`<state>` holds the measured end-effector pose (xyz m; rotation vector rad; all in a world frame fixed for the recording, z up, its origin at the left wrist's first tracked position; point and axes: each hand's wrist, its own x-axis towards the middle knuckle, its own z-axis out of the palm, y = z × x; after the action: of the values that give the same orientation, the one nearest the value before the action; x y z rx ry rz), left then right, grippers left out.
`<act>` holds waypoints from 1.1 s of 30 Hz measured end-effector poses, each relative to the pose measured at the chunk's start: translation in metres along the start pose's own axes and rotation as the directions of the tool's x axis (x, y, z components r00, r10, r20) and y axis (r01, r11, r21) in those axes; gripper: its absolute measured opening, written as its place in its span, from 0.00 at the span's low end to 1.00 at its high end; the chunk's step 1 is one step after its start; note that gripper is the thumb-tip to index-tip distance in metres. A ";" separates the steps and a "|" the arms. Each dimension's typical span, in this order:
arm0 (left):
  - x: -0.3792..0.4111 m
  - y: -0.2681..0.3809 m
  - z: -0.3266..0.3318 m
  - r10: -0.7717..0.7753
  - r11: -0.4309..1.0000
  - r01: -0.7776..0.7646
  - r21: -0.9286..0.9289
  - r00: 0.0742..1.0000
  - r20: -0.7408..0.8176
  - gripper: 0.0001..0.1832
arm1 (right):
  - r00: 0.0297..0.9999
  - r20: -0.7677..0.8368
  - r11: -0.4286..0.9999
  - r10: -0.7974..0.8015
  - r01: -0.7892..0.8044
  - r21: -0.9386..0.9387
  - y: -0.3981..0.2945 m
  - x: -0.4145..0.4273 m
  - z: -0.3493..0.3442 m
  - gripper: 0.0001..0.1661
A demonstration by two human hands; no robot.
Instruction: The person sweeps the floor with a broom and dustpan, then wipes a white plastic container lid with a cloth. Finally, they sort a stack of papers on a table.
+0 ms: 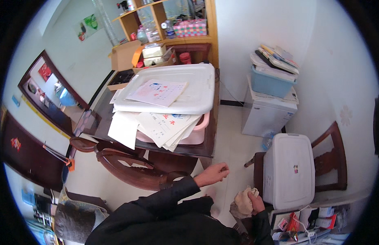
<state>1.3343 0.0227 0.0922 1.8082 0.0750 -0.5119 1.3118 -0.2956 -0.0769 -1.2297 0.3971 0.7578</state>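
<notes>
My right hand (257,203) grips a crumpled beige cloth (243,202) low in front of me. Beside it, a white lidded storage box (292,171) rests on the seat of a dark wooden chair (332,159). My left hand (212,175) hovers in the air near the table's front corner, fingers loosely bent and holding nothing that I can see. On the dark table (209,147) before me is a pink plastic bin (194,137). Loose exercise books (168,130) stick out from under a white plastic lid (198,88), and another booklet (158,92) lies on top of that lid.
A carved wooden chair (125,171) stands at the table's front. Behind are an open cardboard box (125,56) and wooden shelves (212,36). A small white freezer (266,118) bears a blue bin (270,81) of papers. Cluttered items (293,225) lie at lower right.
</notes>
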 end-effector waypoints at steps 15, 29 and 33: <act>-0.181 0.017 -0.218 0.041 0.939 -0.343 -0.026 0.188 -0.981 0.07 | 0.989 0.097 0.989 0.113 -0.103 -0.106 -0.005 0.042 0.037 0.22; -0.148 0.000 -0.063 0.138 0.941 -0.204 -0.269 0.960 -0.246 0.23 | 0.958 0.271 0.995 -0.094 0.094 0.014 -0.089 -0.063 0.131 0.15; -0.128 0.019 -0.014 0.139 0.962 -0.127 -0.242 0.990 0.034 0.43 | 0.951 0.280 0.992 -0.127 0.116 0.058 -0.104 -0.078 0.161 0.20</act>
<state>1.2294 0.0568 0.1612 1.5517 -0.0200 -0.4335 1.3111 -0.1819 0.0957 -1.0776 0.0995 0.8023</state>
